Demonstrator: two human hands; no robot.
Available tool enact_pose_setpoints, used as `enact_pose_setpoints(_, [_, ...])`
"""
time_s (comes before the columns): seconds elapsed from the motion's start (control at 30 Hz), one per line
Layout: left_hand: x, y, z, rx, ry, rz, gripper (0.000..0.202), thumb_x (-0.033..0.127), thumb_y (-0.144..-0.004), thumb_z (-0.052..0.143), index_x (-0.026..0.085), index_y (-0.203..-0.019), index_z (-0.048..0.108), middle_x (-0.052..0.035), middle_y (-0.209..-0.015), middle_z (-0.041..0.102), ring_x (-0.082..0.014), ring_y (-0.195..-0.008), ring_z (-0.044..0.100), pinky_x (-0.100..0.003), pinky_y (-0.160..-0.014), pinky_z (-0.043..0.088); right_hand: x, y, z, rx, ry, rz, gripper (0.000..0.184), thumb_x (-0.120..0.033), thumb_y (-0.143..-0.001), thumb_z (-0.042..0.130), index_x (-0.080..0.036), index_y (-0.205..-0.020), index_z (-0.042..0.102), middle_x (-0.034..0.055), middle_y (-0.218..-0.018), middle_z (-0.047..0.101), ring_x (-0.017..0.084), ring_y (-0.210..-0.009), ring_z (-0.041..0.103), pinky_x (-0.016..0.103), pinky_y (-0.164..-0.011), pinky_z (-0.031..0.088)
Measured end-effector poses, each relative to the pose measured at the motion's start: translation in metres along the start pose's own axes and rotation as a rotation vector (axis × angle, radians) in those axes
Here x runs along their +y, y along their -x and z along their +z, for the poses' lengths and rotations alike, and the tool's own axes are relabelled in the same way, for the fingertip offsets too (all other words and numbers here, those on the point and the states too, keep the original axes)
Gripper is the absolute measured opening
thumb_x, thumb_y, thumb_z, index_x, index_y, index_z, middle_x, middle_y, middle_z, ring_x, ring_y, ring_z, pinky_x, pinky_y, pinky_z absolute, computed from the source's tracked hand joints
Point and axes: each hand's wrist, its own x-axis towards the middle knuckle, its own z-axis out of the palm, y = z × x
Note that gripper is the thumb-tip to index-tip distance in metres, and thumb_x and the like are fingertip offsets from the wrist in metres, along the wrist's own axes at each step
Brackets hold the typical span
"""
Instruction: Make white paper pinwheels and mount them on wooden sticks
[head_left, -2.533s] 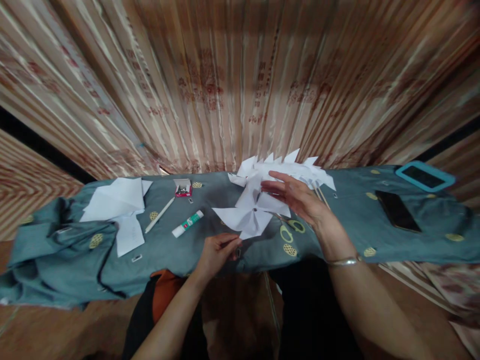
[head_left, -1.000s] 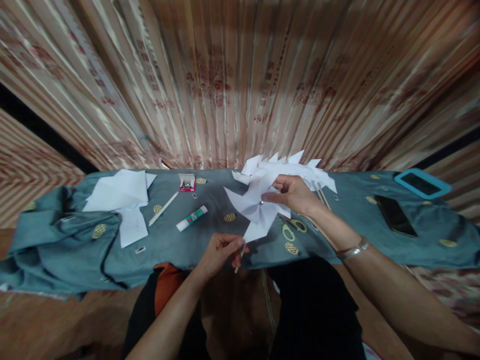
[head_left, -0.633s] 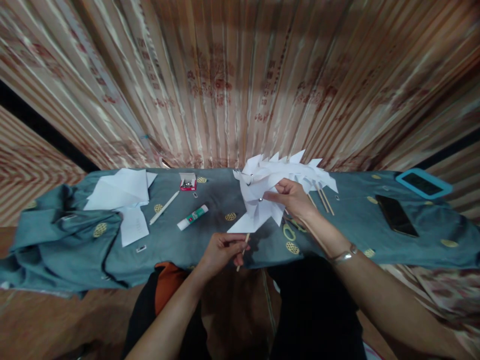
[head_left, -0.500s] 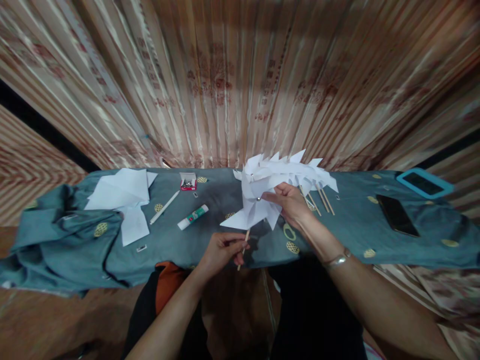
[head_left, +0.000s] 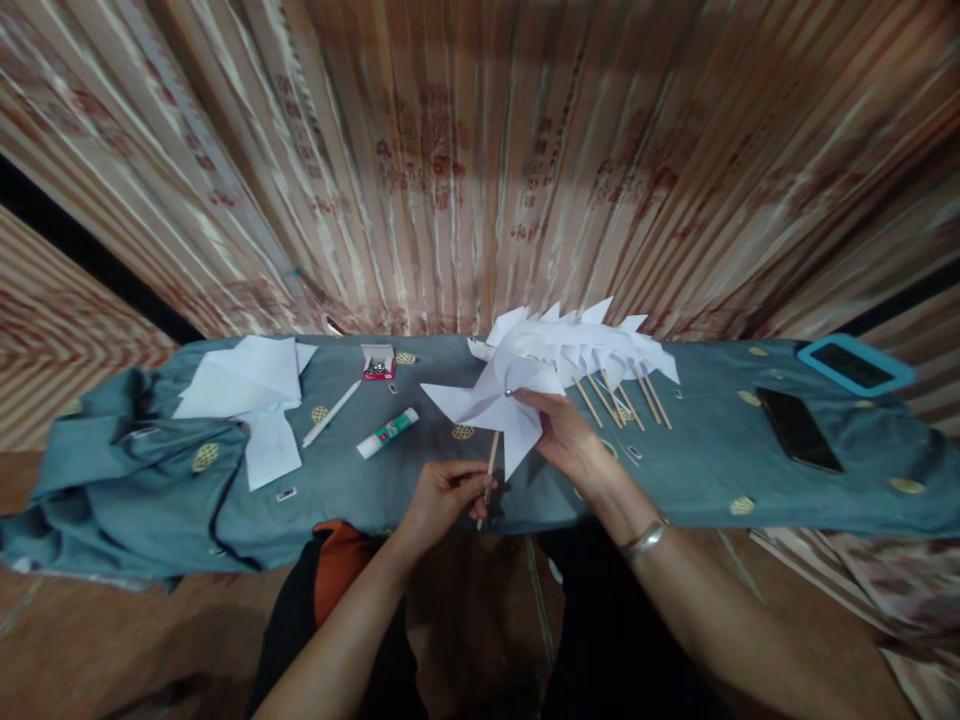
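A white paper pinwheel (head_left: pixel 487 408) stands on a thin wooden stick (head_left: pixel 489 470) over the near edge of the blue-green cloth (head_left: pixel 375 490). My left hand (head_left: pixel 444 497) is closed round the lower part of that stick. My right hand (head_left: pixel 571 440) holds the pinwheel's blades from behind, thumb near the small metal pin at its centre. Just behind lies a row of several finished white pinwheels (head_left: pixel 592 350) with their sticks pointing towards me.
On the cloth lie a glue stick (head_left: pixel 387 433), a white pen (head_left: pixel 331 413), a small red box of pins (head_left: pixel 377 362), loose white paper sheets (head_left: pixel 244 385), a black phone (head_left: pixel 798 430) and a blue-cased tablet (head_left: pixel 855 363). Striped curtains hang behind.
The pinwheel was lifted off the cloth and tilted upright on its stick. My right hand moved from its top to behind the blades. My left hand kept hold of the stick.
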Motion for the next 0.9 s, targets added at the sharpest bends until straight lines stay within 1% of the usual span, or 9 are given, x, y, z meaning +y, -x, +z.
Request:
enact_pose_setpoints(0.2, [-0.003, -0.002, 0.000, 0.030, -0.009, 0.036, 0.032, 0.042, -0.063, 0.077, 0.012, -0.073, 0.073, 0.0000, -0.046, 0.062, -0.0105, -0.040, 0.054, -0.021, -0.044, 0.044, 0.011, -0.004, 0.004, -0.003, -0.073, -0.015, 0.019, -0.020, -0.057, 0.076, -0.021, -0.075, 0.070, 0.0004, -0.078, 0.076, 0.020, -0.076, 0.070, 0.029, -0.071, 0.057])
enact_pose_setpoints(0.33, [-0.003, -0.003, 0.001, 0.054, 0.007, 0.074, 0.034, 0.044, -0.063, 0.077, 0.011, -0.072, 0.073, 0.0001, -0.046, 0.061, -0.0105, -0.040, 0.054, -0.022, -0.045, 0.045, 0.021, -0.006, 0.011, 0.013, -0.112, -0.055, 0.022, -0.024, -0.058, 0.077, -0.022, -0.078, 0.069, 0.0013, -0.091, 0.076, 0.021, -0.090, 0.069, 0.030, -0.078, 0.056])
enact_pose_setpoints(0.43, [-0.002, -0.003, -0.001, 0.077, 0.023, 0.097, 0.037, 0.045, -0.063, 0.078, 0.011, -0.075, 0.073, 0.0005, -0.046, 0.060, -0.0100, -0.040, 0.053, -0.022, -0.044, 0.044, 0.030, -0.003, 0.011, -0.022, -0.108, -0.083, 0.022, -0.031, -0.063, 0.076, -0.024, -0.082, 0.070, 0.0020, -0.100, 0.075, 0.021, -0.097, 0.067, 0.031, -0.082, 0.056])
enact_pose_setpoints(0.53, [-0.001, -0.004, -0.005, 0.093, 0.036, 0.111, 0.039, 0.046, -0.062, 0.078, 0.011, -0.080, 0.074, 0.0008, -0.047, 0.060, -0.0098, -0.040, 0.052, -0.022, -0.043, 0.043, 0.041, 0.006, 0.000, -0.041, -0.083, -0.052, 0.021, -0.037, -0.066, 0.075, -0.026, -0.083, 0.070, 0.0021, -0.100, 0.074, 0.020, -0.096, 0.067, 0.031, -0.081, 0.055])
enact_pose_setpoints(0.67, [0.002, -0.002, -0.009, 0.120, 0.076, 0.082, 0.040, 0.046, -0.057, 0.081, 0.011, -0.074, 0.074, 0.0001, -0.048, 0.062, -0.0090, -0.039, 0.051, -0.022, -0.042, 0.043, 0.043, 0.017, -0.029, 0.061, -0.024, -0.068, 0.023, -0.042, -0.066, 0.077, -0.026, -0.081, 0.070, 0.0031, -0.093, 0.074, 0.021, -0.092, 0.067, 0.032, -0.075, 0.054])
enact_pose_setpoints(0.77, [0.004, -0.001, -0.011, 0.150, 0.114, 0.056, 0.040, 0.044, -0.052, 0.084, 0.011, -0.073, 0.074, -0.0033, -0.060, 0.070, -0.0080, -0.038, 0.051, -0.022, -0.040, 0.041, 0.029, 0.013, -0.045, 0.272, 0.228, -0.418, 0.032, -0.039, -0.067, 0.077, -0.025, -0.095, 0.070, 0.0039, -0.102, 0.072, 0.021, -0.097, 0.064, 0.034, -0.082, 0.050])
enact_pose_setpoints(0.8, [0.005, 0.000, -0.011, 0.156, 0.117, 0.049, 0.040, 0.044, -0.051, 0.084, 0.012, -0.074, 0.074, -0.0041, -0.063, 0.071, -0.0076, -0.038, 0.051, -0.021, -0.039, 0.040, 0.023, 0.010, -0.048, 0.302, 0.324, -0.511, 0.034, -0.038, -0.068, 0.077, -0.025, -0.098, 0.069, 0.0044, -0.106, 0.071, 0.020, -0.099, 0.063, 0.034, -0.086, 0.048])
enact_pose_setpoints(0.83, [0.005, 0.000, -0.011, 0.157, 0.114, 0.043, 0.040, 0.043, -0.052, 0.084, 0.012, -0.073, 0.074, -0.0044, -0.064, 0.071, -0.0073, -0.038, 0.050, -0.021, -0.039, 0.039, 0.016, 0.006, -0.050, 0.307, 0.413, -0.571, 0.035, -0.039, -0.069, 0.075, -0.025, -0.101, 0.069, 0.0049, -0.108, 0.070, 0.020, -0.099, 0.062, 0.034, -0.086, 0.048])
enact_pose_setpoints(0.9, [0.004, -0.001, -0.011, 0.149, 0.103, 0.035, 0.038, 0.042, -0.053, 0.084, 0.011, -0.073, 0.074, -0.0045, -0.062, 0.071, -0.0068, -0.037, 0.049, -0.021, -0.039, 0.038, 0.008, -0.002, -0.050, 0.251, 0.547, -0.599, 0.035, -0.040, -0.071, 0.073, -0.025, -0.103, 0.069, 0.0056, -0.108, 0.069, 0.020, -0.096, 0.062, 0.034, -0.083, 0.048])
